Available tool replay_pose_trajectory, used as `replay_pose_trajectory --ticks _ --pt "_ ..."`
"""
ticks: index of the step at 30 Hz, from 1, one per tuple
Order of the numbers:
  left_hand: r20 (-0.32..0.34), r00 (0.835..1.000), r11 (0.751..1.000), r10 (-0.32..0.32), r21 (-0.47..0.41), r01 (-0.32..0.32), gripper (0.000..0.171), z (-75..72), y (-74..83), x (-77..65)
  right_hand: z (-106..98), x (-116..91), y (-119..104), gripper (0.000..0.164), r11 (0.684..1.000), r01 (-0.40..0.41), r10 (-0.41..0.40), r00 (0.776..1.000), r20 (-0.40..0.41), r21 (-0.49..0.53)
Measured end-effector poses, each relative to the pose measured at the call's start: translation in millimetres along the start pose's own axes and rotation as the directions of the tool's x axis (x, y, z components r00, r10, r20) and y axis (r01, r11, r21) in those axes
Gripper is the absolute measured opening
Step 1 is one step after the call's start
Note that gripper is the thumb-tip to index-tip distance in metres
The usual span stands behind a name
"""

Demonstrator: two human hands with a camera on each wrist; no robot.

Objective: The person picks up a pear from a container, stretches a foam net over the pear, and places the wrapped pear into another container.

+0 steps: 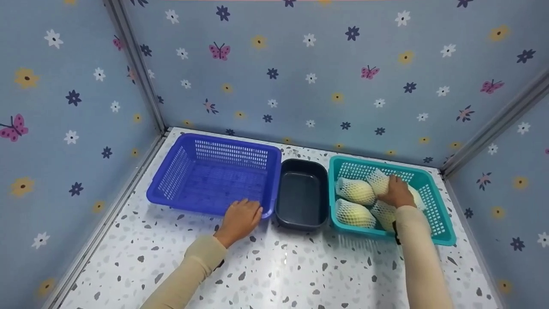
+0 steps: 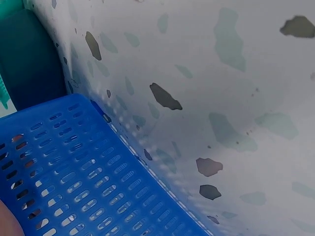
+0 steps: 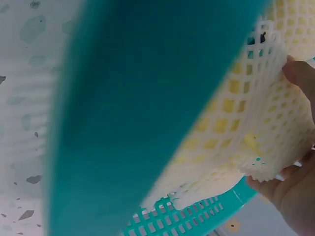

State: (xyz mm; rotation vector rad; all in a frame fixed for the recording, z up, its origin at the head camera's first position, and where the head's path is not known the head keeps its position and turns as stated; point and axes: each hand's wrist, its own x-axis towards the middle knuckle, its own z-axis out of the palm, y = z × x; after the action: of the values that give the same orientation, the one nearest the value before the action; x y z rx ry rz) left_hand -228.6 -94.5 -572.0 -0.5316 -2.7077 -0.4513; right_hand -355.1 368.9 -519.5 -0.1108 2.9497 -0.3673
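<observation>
My left hand (image 1: 240, 219) holds the front rim of the purple-blue plastic basket (image 1: 169, 202) near its right corner. Skin tones show through the slots of that basket's wall (image 2: 88, 172) in the left wrist view, with a bit of the hand at the lower left edge. Inside the teal basket (image 1: 336, 171), my right hand (image 1: 399, 193) grips a pale yellow fruit in a white foam net (image 1: 378, 182). Thumb and fingers lie on either side of the netting (image 3: 280, 118) in the right wrist view. Several more netted fruits (image 1: 356, 191) lie around it, partly covered by the hand and forearm.
Between the two baskets stands a dark grey rectangular tub (image 1: 302, 193). All three containers sit on a white speckled table (image 1: 274, 270). Flower-patterned panels (image 1: 291, 98) enclose the back and both sides. The teal rim (image 3: 133, 113) blocks much of the right wrist view.
</observation>
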Motion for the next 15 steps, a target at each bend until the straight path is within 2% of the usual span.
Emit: replay_pose_trajectory --ticks 5,8,15 --pt "-0.025 0.999 1.000 0.023 0.008 -0.023 0.019 3.3 0.0 1.0 -4 -5 -5 0.092 0.998 -0.059 0.059 0.998 0.036 -0.010" --pt "-0.028 0.999 1.000 0.022 0.013 -0.022 0.021 3.8 -0.5 0.9 -8 -7 -9 0.095 0.998 -0.064 0.065 0.997 0.045 -0.026" --pt "0.011 1.000 1.000 -0.011 -0.012 0.011 0.027 0.7 -2.9 2.9 -28 -10 -20 0.088 1.000 -0.001 0.002 1.000 0.021 -0.032"
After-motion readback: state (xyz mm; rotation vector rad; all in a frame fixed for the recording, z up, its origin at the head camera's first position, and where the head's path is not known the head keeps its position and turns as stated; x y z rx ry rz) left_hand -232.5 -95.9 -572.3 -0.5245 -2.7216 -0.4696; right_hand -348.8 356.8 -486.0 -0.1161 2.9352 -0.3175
